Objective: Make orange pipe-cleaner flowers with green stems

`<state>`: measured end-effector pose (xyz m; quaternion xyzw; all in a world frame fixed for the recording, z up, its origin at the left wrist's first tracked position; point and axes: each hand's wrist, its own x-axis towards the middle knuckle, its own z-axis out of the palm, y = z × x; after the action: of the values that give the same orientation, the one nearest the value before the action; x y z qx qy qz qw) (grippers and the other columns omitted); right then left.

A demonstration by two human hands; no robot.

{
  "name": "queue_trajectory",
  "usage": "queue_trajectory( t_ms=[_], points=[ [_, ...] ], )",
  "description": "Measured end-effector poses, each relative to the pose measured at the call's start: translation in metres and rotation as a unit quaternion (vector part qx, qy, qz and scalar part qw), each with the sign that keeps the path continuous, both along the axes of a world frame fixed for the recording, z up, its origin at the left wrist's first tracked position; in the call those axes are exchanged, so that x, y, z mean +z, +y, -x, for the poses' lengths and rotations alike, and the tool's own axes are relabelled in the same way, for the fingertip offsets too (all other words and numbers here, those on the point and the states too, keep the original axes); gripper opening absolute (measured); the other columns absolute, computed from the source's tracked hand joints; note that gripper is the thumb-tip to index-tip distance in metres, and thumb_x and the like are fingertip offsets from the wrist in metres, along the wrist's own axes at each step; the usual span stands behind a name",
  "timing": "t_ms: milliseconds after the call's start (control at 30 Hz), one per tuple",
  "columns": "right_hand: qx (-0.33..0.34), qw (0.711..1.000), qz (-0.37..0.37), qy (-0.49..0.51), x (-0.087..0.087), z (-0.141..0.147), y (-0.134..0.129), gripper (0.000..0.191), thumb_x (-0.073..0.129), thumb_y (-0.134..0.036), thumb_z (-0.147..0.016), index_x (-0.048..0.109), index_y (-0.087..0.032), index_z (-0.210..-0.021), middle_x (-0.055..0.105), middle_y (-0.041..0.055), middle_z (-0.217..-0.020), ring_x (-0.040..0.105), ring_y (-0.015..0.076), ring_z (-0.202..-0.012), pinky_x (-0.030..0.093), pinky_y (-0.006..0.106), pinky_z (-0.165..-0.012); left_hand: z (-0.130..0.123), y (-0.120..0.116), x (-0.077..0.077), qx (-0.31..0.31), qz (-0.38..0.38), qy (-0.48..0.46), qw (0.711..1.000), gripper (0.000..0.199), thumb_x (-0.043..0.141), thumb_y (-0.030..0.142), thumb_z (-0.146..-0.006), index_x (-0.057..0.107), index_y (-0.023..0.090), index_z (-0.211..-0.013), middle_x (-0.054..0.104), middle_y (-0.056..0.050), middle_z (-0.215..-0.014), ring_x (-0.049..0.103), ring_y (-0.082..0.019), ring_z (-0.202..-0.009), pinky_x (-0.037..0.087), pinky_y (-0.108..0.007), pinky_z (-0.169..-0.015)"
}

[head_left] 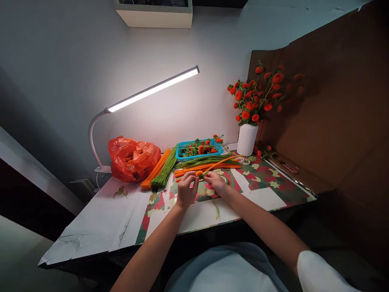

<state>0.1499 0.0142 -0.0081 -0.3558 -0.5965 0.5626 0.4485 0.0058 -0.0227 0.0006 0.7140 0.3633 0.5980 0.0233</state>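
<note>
One white tabletop point(97, 219), partly covered by a red, green and cream patterned sheet point(273, 172) with white pieces on it, spans the view beneath one brown cardboard panel point(340, 93) that stands along its right edge. One slim lamp point(152, 90), its bar lit and its neck curved, rises from the back left corner. One ribbed white vase point(247, 140) stands near the back edge, right of the middle, filled with many round, fuzzy red-orange blooms point(251, 105) on green stems. One crinkled, thin orange plastic bag point(133, 158) sits at the back left. One blue openwork basket point(179, 156), near the middle of the back edge, holds more red-orange blooms and greenery. Four bundles of long, thin, fuzzy rods lie about: one orange point(156, 168) and one green point(164, 170) side by side between bag and basket, then one green point(197, 163) and one orange point(187, 172) in front of the basket. The left hand point(187, 188) and right hand point(216, 181) meet over the middle of the patterned sheet, fingers narrowed to pinches on one small orange flower point(199, 173) with green at its base; an orange strand point(226, 160) slants from the right hand's fingertips toward the vase. One pink tool point(290, 168) lies near the right edge
</note>
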Motion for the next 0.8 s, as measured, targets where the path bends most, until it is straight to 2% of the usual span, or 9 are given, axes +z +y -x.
queue_trajectory(
  t_ms=[67,167,267,400,500,600,700,800],
  points=[
    [0.035,0.998,0.058,0.010,0.002,-0.003,0.001,0.042,0.071,-0.051,-0.063,0.044,-0.019,-0.059,0.035,-0.0065,-0.054,0.030,0.0076,-0.047,0.022,0.023,-0.046,0.002,0.000,0.000,0.004,-0.029,0.038,0.999,0.018,0.054,0.022,-0.085,0.059,0.018,-0.068,0.065,-0.008,-0.088,0.063,-0.017,-0.084,0.053,-0.030,-0.076],
    [0.026,0.997,0.068,0.027,0.005,-0.004,-0.002,0.042,0.073,-0.050,-0.059,0.046,-0.019,-0.059,0.035,-0.0072,-0.053,0.028,0.0061,-0.045,0.019,0.023,-0.043,0.002,0.000,-0.001,0.003,0.000,0.010,1.000,0.018,0.055,0.025,-0.084,0.060,0.018,-0.069,0.064,-0.008,-0.087,0.063,-0.018,-0.083,0.054,-0.030,-0.072],
    [-0.019,0.998,0.005,0.055,0.004,0.001,-0.006,0.039,0.073,-0.051,-0.058,0.055,-0.018,-0.067,0.046,-0.0046,-0.060,0.036,0.0076,-0.051,0.028,0.022,-0.047,0.001,0.002,-0.002,-0.025,0.104,-0.089,0.990,0.021,0.059,0.034,-0.082,0.062,0.018,-0.069,0.062,-0.007,-0.085,0.061,-0.018,-0.080,0.053,-0.026,-0.062],
    [-0.109,0.987,-0.114,0.016,0.000,0.005,-0.008,0.033,0.070,-0.049,-0.065,0.060,-0.018,-0.072,0.051,-0.0022,-0.063,0.042,0.0111,-0.057,0.034,0.025,-0.053,0.000,0.005,-0.002,-0.098,0.228,-0.195,0.949,0.025,0.071,0.039,-0.069,0.061,0.017,-0.067,0.060,-0.003,-0.075,0.059,-0.016,-0.073,0.051,-0.025,-0.064],
    [-0.162,0.952,-0.250,-0.069,0.000,0.004,-0.013,0.021,0.065,-0.038,-0.075,0.062,-0.018,-0.070,0.049,-0.0013,-0.062,0.044,0.0129,-0.060,0.035,0.026,-0.056,0.000,0.009,-0.003,-0.142,0.271,-0.259,0.916,0.029,0.077,0.038,-0.059,0.060,0.017,-0.068,0.059,0.000,-0.070,0.058,-0.015,-0.069,0.049,-0.027,-0.067],
    [-0.159,0.916,-0.343,-0.133,0.005,0.000,-0.019,0.015,0.061,-0.028,-0.080,0.064,-0.019,-0.068,0.052,0.0005,-0.064,0.048,0.0151,-0.067,0.038,0.027,-0.062,0.000,0.010,-0.004,-0.164,0.308,-0.297,0.889,0.031,0.078,0.036,-0.057,0.061,0.016,-0.074,0.061,0.000,-0.072,0.059,-0.014,-0.068,0.049,-0.028,-0.069],
    [-0.166,0.911,-0.352,-0.133,0.012,-0.005,-0.022,0.010,0.058,-0.023,-0.080,0.065,-0.019,-0.074,0.056,0.0018,-0.070,0.051,0.0159,-0.071,0.040,0.028,-0.066,0.001,0.009,-0.002,-0.160,0.320,-0.298,0.885,0.030,0.076,0.033,-0.058,0.061,0.016,-0.077,0.063,-0.001,-0.074,0.060,-0.014,-0.069,0.050,-0.028,-0.070],
    [-0.187,0.924,-0.313,-0.112,0.015,-0.007,-0.020,0.013,0.055,-0.022,-0.082,0.066,-0.019,-0.089,0.060,0.0030,-0.080,0.052,0.0162,-0.076,0.042,0.028,-0.068,0.000,0.006,0.001,-0.138,0.296,-0.250,0.912,0.023,0.073,0.030,-0.060,0.062,0.016,-0.076,0.065,-0.003,-0.078,0.062,-0.016,-0.073,0.050,-0.027,-0.069]
  ],
)
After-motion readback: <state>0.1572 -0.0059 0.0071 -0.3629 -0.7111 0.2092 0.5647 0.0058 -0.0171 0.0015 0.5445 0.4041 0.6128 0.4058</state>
